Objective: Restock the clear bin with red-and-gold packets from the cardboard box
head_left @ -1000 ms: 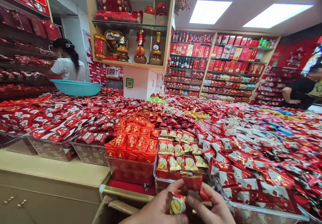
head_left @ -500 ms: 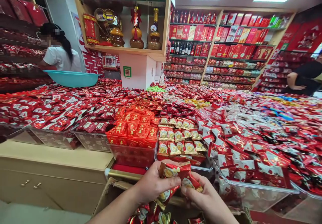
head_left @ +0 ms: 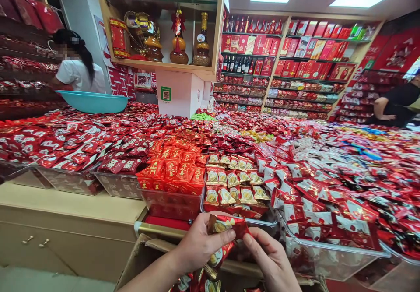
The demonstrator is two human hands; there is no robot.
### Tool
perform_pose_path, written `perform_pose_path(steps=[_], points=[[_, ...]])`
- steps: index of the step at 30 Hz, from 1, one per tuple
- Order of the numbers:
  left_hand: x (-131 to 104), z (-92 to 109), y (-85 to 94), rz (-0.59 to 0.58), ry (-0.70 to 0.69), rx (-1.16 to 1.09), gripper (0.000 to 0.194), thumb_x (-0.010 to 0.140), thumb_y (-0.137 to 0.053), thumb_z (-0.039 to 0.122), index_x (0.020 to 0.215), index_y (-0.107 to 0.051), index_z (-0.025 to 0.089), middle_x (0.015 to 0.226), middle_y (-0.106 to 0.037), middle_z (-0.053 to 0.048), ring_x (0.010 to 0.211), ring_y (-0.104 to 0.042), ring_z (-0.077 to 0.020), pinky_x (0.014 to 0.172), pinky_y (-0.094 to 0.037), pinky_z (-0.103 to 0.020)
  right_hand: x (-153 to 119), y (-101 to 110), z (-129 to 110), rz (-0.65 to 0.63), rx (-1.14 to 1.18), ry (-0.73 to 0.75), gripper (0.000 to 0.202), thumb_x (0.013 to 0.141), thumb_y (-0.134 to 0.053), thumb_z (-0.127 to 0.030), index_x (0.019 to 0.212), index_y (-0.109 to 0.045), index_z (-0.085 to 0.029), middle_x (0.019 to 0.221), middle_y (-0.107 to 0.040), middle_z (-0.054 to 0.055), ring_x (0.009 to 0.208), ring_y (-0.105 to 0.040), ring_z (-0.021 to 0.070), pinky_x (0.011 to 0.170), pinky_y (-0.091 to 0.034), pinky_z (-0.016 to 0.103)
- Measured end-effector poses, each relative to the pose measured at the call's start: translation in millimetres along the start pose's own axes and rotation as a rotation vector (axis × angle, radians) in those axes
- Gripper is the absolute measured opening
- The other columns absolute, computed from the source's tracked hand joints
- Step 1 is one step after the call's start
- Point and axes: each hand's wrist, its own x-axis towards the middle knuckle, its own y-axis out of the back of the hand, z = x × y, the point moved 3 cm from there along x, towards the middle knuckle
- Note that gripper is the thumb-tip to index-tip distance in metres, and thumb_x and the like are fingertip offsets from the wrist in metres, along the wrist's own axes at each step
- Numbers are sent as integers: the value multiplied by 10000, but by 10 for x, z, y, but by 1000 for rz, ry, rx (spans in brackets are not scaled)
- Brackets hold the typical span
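At the far left, a person in a white short-sleeved top [head_left: 83, 77] stands beyond a wide, shallow turquoise plastic basin [head_left: 93, 103], which sits among heaps of small red wrapped packets. Nearer, a low beige cabinet [head_left: 88, 244] with two metal handles supports a row of clear plastic bins. To the right, bright orange-red foil packets with gold characters [head_left: 172, 169] fill a clear rectangular bin [head_left: 172, 206], below a wooden display case [head_left: 160, 66] holding amber gourd-shaped bottles. In front of this bin, an open brown cardboard box [head_left: 133, 259] has red packets lying in it. Over the box, the left hand [head_left: 198, 241] is closed around a shiny red-and-brown packet printed with pale yellow fruit [head_left: 225, 225], its thumb pressed across the front; a similar red packet [head_left: 219, 256] hangs just below. Behind them lie rows of gold-and-red fruit-printed packets [head_left: 232, 180]. The right hand [head_left: 269, 255] has curled fingers, its thumb and forefinger at the held packet's right end; whether they pinch it I cannot tell. Farther right, red-and-white packets [head_left: 328, 217] overfill a clear rounded-corner bin [head_left: 337, 261]. At the right edge stands a person in black [head_left: 397, 101].
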Motion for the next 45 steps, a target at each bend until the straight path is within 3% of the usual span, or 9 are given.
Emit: perform_pose_path(steps=[5,11,16,21,27,31,35,42,45], points=[[5,35,-32,-121,-20,-64,325,660,-685,365,887,-631,138,867,-682,-56,843,-597,-179,797,-448,-282,6,114,27,164,-246,109,298,734,-557,-445,798,-637,-165,584,-569,4,521,-530,132,492,-449,222],[-9,56,-21,-153,177,-155,422,532,-776,322,899,-636,170,953,-664,-46,833,-615,-188,777,-472,-311,-11,188,-64,281,-741,784,178,743,-574,-151,917,-555,-187,912,-623,77,852,-587,186,753,-482,294],[-8,76,-30,-258,251,-255,377,575,-755,306,911,-625,196,752,-672,2,599,-620,-138,581,-489,-249,-68,112,-136,240,-850,958,258,729,-558,-73,955,-503,-184,993,-564,101,944,-535,194,759,-485,320],[30,95,25,-244,291,-171,379,634,-704,351,959,-620,176,628,-659,1,532,-592,-125,523,-457,-217,-118,100,-146,96,-710,843,315,743,-529,-104,1045,-509,-191,1169,-478,131,1080,-477,247,835,-460,383],[52,102,31,-228,173,-131,357,620,-721,315,932,-639,162,769,-662,-17,721,-589,-141,716,-459,-251,-60,174,-43,46,-383,563,110,774,-542,-184,875,-578,-210,1110,-541,113,1045,-520,234,813,-473,336],[28,76,60,-458,226,100,322,637,-697,313,905,-656,139,701,-628,0,603,-536,-105,637,-452,-230,-3,201,39,-70,-349,359,69,765,-561,-253,738,-591,-196,935,-595,94,843,-591,196,688,-498,263],[-26,27,86,-732,163,439,277,676,-641,249,941,-669,172,819,-659,-20,674,-559,-120,644,-435,-205,33,336,100,14,-325,280,94,731,-602,-286,740,-604,-193,956,-584,94,917,-571,205,758,-482,258],[-55,-57,67,-773,128,659,317,679,-619,282,986,-657,210,873,-696,-22,735,-616,-158,651,-456,-200,50,337,191,68,-160,131,157,699,-641,-298,784,-560,-195,860,-595,59,806,-595,176,697,-507,246],[-59,-52,54,-780,71,686,310,667,-627,263,974,-660,230,904,-695,0,777,-620,-158,693,-452,-193,38,259,141,57,-75,145,318,700,-649,-271,961,-469,-249,845,-586,26,781,-592,161,693,-517,272]])
